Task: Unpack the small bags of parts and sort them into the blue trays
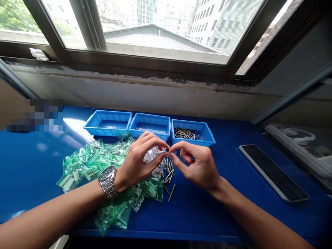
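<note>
My left hand, with a metal watch on its wrist, and my right hand meet fingertip to fingertip above the table. Both pinch a small dark piece, mostly hidden by the fingers; its kind cannot be made out. Below them lie several loose rivets with gold-and-black ends and thin silver pins. Under and beside my left hand spreads a heap of green clear plastic packets with pale pieces inside. Some colourless packets show behind my left fingers.
Three blue trays stand in a row: a left tray, a middle tray and a right tray holding many rivets. A phone lies at right on the blue table. Beyond rise a wall and window.
</note>
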A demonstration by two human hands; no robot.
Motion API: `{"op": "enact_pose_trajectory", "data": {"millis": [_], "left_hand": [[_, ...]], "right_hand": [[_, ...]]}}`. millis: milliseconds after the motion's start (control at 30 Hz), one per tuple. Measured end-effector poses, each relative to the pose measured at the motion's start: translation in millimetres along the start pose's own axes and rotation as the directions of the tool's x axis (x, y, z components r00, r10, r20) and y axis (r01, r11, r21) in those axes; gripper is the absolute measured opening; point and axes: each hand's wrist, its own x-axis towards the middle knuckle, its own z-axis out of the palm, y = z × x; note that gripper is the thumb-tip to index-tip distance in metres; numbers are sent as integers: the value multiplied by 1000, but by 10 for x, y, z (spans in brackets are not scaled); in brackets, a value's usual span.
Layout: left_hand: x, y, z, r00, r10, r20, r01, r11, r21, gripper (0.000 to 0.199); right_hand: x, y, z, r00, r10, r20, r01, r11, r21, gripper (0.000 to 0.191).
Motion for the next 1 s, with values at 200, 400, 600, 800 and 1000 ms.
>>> {"op": "enact_pose_trajectory", "data": {"millis": [200, 400, 600, 800, 1000], "left_hand": [[2, -10, 13, 999, -39, -23, 38, 999, -22, 10], [-2, -20, 33, 1000, -12, -14, 11, 998, -58, 10], [7, -18, 33, 1000, -2, -6, 1, 999, -54, 12], [-2, -4, 22, 1000, -7, 7, 7, 998, -55, 14], [-7, -17, 35, 1000, -18, 14, 19, 998, -55, 14]], "right_hand": [[120, 283, -299, 979, 82, -187, -137, 943, -304, 9], [175, 393, -446, 972, 198, -123, -230, 906, -357, 13], [175, 165, -440, 691, 247, 680, -253, 963, -93, 18], [118, 56, -352, 548, 198, 813, -206, 974, -98, 14], [83, 67, -290, 557, 194, 807, -145, 980, -135, 8]]}}
